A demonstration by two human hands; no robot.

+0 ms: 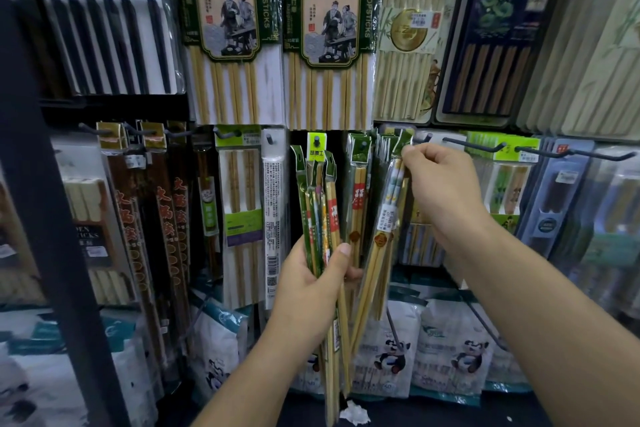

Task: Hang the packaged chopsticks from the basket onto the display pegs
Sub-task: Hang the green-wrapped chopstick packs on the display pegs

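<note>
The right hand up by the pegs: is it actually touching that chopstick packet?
Touching. The head view shows the right hand pinching the green header of a chopstick packet between its fingertips.

Both bare forearms reach up and forward from the bottom of the view, the left from lower centre, the right from the lower right corner. The left hand [313,282] sits lower, near the middle, its back toward the camera; its fingers [353,273] are curled closed in a fist-like grip, and the thumb [337,258] is pressed across the front, pointing up. The right hand [441,184] is raised higher, its wrist bent, with thumb and forefinger pinched together at their tips [408,151] and the remaining fingers loosely curled.
</note>
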